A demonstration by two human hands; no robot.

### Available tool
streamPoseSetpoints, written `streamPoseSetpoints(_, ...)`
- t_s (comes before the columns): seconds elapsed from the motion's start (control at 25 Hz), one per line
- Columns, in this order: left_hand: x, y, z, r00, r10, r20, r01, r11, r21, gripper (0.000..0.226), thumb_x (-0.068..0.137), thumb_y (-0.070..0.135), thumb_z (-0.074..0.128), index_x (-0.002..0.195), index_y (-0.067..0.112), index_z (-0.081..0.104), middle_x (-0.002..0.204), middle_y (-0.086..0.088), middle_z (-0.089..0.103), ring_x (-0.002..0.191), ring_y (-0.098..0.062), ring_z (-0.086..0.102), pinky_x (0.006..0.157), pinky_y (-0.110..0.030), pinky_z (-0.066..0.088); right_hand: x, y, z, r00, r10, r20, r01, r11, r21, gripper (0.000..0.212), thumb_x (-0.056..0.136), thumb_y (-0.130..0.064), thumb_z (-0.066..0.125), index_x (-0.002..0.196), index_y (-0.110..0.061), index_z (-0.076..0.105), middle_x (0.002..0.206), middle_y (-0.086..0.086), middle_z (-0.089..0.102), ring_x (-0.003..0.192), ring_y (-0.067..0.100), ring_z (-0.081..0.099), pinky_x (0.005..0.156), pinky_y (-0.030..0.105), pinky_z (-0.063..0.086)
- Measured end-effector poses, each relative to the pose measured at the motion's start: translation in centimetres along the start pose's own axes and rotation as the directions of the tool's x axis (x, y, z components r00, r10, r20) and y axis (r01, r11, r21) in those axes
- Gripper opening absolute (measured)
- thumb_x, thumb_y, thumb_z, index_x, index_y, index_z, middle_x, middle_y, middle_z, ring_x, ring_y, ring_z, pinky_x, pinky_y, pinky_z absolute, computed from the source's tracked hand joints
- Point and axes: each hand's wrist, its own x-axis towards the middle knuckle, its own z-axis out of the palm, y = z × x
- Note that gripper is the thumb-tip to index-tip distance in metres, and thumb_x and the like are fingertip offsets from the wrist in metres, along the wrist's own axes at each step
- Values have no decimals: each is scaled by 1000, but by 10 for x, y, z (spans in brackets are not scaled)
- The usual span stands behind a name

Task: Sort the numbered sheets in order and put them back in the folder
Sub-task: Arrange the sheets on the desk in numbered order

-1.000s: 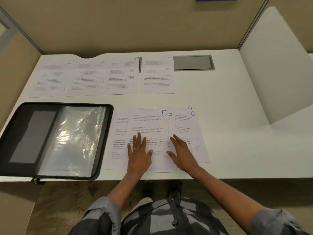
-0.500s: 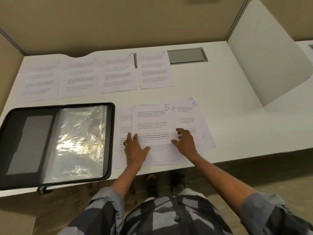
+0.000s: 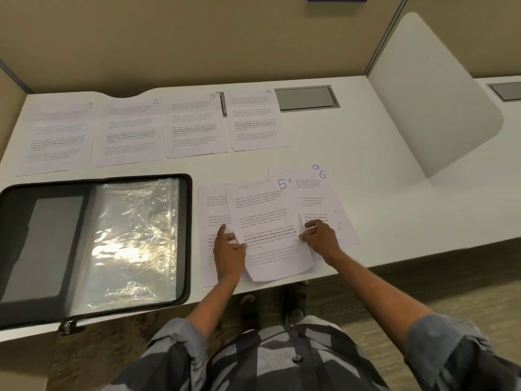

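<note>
Sheets 1 (image 3: pixel 57 134), 2 (image 3: pixel 131 131), 3 (image 3: pixel 194 125) and 4 (image 3: pixel 255 119) lie in a row along the back of the white desk (image 3: pixel 352 153). Near the front edge lies a loose pile, with sheet 5 (image 3: pixel 267 221) on top and raised, its near edge curling. My left hand (image 3: pixel 228 251) pinches its left edge and my right hand (image 3: pixel 321 238) pinches its right edge. Sheet 6 (image 3: pixel 318 193) and others marked 7 and 9 peek out beneath. The black folder (image 3: pixel 93 244) lies open at the left, showing clear sleeves.
A grey cable hatch (image 3: pixel 306 98) sits in the desk behind sheet 4. A white divider panel (image 3: pixel 434 91) stands at the right. Beige partition walls close in the back and left. The desk's front edge runs just below my hands.
Both hands went from resting flat on the pile to pinching sheet 5 by its sides. The sheet has lifted off the pile and turned slightly.
</note>
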Motion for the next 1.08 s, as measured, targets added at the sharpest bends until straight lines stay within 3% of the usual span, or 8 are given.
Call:
streamPoseSetpoints(0.2, 1, 6, -7, 997, -71, 2, 71, 995, -68, 49, 90, 9, 76, 137, 12, 61, 119, -2, 70, 101, -13, 63, 92, -26, 49, 0, -1, -10, 999, -22, -31, 23, 999, 46, 9, 91, -9, 70, 98, -15, 71, 105, 5, 70, 98, 23, 65, 76, 28, 48)
streamPoseSetpoints(0.36, 3, 14, -5, 997, -69, 33, 74, 984, -163, 28, 89, 14, 79, 116, 16, 75, 106, 0, 76, 93, -15, 72, 88, -35, 61, -9, 1, -21, 999, -5, -32, 11, 982, 187, 1, 92, -13, 72, 93, -13, 74, 94, 2, 73, 86, 20, 67, 70, 25, 52)
streamPoseSetpoints(0.44, 11, 25, 0, 997, -56, 45, 64, 979, -194, 24, 88, 14, 80, 111, 16, 76, 102, 0, 78, 91, -15, 74, 84, -34, 63, -6, -2, -29, 999, -21, -42, 30, 972, 234, 9, 93, -16, 74, 97, -9, 76, 96, 3, 76, 83, 17, 70, 66, 20, 54)
streamPoseSetpoints(0.56, 49, 79, 50, 998, -30, 62, 43, 977, -208, 24, 86, 15, 82, 109, 12, 78, 97, -2, 78, 86, -16, 74, 82, -33, 63, 43, -15, -81, 993, 25, -117, 15, 945, 328, 15, 89, -16, 78, 102, -8, 77, 95, 4, 76, 77, 13, 69, 63, 19, 55)
streamPoseSetpoints(0.68, 67, 112, 53, 998, -3, 65, 18, 971, -238, 26, 85, 12, 82, 110, 7, 77, 93, -1, 77, 82, -16, 74, 77, -29, 62, 60, -27, -99, 990, 11, -141, 42, 929, 367, 19, 86, -15, 81, 103, -8, 78, 90, 5, 76, 73, 14, 69, 67, 23, 56)
streamPoseSetpoints(0.92, 118, 182, 104, 998, 43, 51, -29, 968, -249, 27, 85, 10, 82, 110, 5, 76, 98, -6, 77, 81, -12, 73, 68, -19, 59, 139, -62, -159, 990, -27, -140, 78, 924, 375, 16, 84, -6, 79, 100, -11, 79, 93, 8, 78, 82, 20, 71, 79, 31, 60)
streamPoseSetpoints(1.08, 163, 229, 149, 999, 53, 13, -48, 969, -241, 25, 85, 7, 81, 109, 4, 76, 97, -4, 76, 80, -9, 71, 66, -17, 58, 208, -90, -197, 990, -84, -109, 117, 931, 346, 23, 86, -3, 75, 107, -9, 78, 97, 5, 79, 88, 18, 74, 89, 34, 61)
